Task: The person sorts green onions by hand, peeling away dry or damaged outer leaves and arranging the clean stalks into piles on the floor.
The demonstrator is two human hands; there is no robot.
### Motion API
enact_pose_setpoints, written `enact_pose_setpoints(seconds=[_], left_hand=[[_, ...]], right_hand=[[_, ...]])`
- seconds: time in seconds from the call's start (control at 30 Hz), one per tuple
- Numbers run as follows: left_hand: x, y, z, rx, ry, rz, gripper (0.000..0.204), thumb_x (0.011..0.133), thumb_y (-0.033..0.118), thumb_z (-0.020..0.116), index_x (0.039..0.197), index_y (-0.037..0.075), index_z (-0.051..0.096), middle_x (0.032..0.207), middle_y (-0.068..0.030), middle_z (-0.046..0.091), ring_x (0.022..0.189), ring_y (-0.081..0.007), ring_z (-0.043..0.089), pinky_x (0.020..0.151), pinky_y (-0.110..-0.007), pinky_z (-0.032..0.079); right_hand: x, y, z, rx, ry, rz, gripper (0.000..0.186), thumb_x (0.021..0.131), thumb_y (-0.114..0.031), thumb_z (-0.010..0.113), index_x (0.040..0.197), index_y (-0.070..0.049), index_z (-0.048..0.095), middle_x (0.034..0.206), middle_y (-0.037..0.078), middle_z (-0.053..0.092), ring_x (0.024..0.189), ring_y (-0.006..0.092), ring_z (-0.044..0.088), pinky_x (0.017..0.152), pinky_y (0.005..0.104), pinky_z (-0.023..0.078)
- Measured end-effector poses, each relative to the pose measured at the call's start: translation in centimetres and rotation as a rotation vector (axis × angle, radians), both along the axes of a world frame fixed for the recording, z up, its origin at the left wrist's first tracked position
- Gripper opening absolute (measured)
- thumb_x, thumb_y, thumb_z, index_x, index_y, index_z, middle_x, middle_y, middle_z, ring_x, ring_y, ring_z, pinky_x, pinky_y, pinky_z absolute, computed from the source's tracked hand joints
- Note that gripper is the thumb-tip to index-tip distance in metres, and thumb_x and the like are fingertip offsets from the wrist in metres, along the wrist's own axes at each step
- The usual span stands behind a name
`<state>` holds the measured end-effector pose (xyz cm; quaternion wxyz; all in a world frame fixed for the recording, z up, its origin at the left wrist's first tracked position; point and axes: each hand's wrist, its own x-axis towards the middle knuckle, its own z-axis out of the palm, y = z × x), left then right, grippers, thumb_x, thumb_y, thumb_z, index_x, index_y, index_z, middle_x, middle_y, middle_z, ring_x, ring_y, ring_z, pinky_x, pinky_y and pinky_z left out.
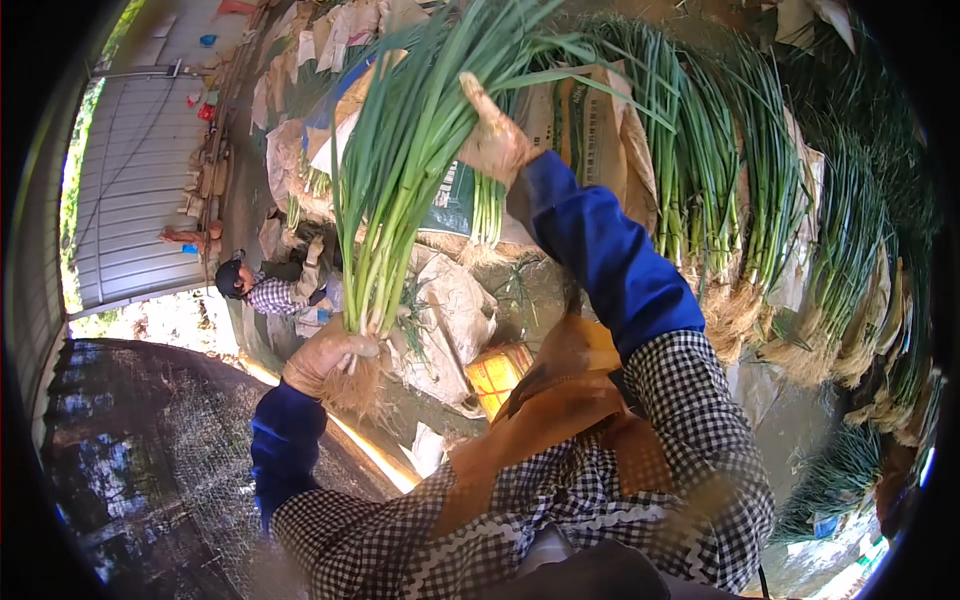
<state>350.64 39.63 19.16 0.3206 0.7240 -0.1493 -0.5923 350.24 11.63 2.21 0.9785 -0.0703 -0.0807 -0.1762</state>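
We held the onion bunch [395,215] tilted before us, leaves [440,95] up. Our left hand [328,360] had its fingers closed round the root end; our right hand [497,147] met the leaves, most fingers hidden, so we couldn't tell its grip. More bunches [695,180] lined the right.

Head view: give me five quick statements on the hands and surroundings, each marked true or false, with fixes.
1. The left hand grips the scallion bunch near its roots. True.
2. The right hand is also down at the roots. False: it is up at the leaves.
3. The wearer's cuffs are red. False: they are blue.
4. More scallions lie toward the picture's right. True.
5. The co-worker is bareheaded. False: a dark cap is worn.
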Motion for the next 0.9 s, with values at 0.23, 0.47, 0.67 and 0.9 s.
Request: enact_pose_setpoints(seconds=[0.23,0.47,0.67,0.9], left_hand=[[11.6,-2.3,-21.4,-0.15,-0.141,0.036,0.043,0.074,0.023,0.059,0.11,0.0,0.052,0.09,-0.0118,0.059,0.073,-0.019,0.058,0.072,-0.033,0.051],[11.9,-1.1,-50.2,-0.2,0.052,0.413,0.043,0.072,0.003,0.063,0.112,-0.001,0.046,0.091,-0.0089,0.059,0.078,-0.016,0.057,0.063,-0.03,0.049],[10.8,-2.0,-54.2,0.314,-0.267,0.095,0.062,0.067,0.015,0.072,0.118,-0.001,0.041,0.084,-0.0114,0.058,0.058,-0.0209,0.057,0.048,-0.033,0.048],[11.3,-4.4,-51.5,0.327,-0.664,0.191,0.092,0.056,0.039,0.081,0.122,-0.007,0.035,0.106,-0.0277,0.051,0.091,-0.0353,0.054,0.078,-0.038,0.045]], right_hand=[[3.7,-4.1,-8.7,-0.523,0.656,-0.175,0.061,0.092,-0.04,0.04,0.141,-0.012,0.016,0.14,0.017,0.028,0.127,0.029,0.032,0.103,0.0386,0.03],[-14.3,2.8,-18.7,-0.405,1.12,-0.1,0.061,0.093,-0.039,0.032,0.136,0.002,0.019,0.138,0.017,0.032,0.127,0.026,0.031,0.104,0.0349,0.026],[-25.1,10.2,-17.9,-0.296,1.229,-0.164,0.053,0.091,-0.039,0.045,0.129,-0.002,0.038,0.127,0.011,0.045,0.114,0.0222,0.048,0.094,0.0325,0.038],[-26.7,6.0,-13.5,-1.003,1.909,-0.336,0.028,0.087,-0.026,0.055,0.102,-0.004,0.061,0.092,0.01,0.064,0.083,0.0171,0.06,0.075,0.0306,0.046]])
